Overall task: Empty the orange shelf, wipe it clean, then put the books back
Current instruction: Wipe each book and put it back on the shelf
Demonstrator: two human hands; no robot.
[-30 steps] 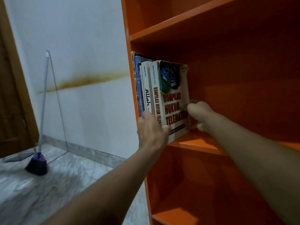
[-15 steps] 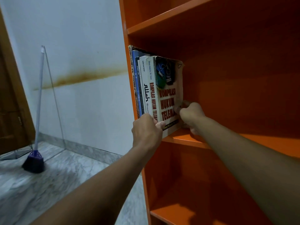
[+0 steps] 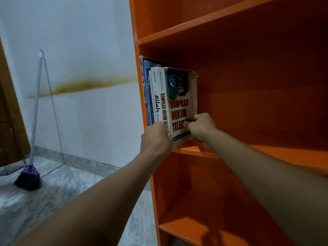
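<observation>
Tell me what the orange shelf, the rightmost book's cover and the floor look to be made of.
Orange shelf: likely laminated or painted board; flat even colour, soft sheen. Rightmost book: matte paper softcover; yellowed, with a bent top corner. Floor: polished marble or marble-look tile; grey veining, faint gloss.

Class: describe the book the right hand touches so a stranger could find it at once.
Look at the orange shelf, left end, where books stand. It is the rightmost book. Only it shows a cover, cream with big red letters.
</observation>
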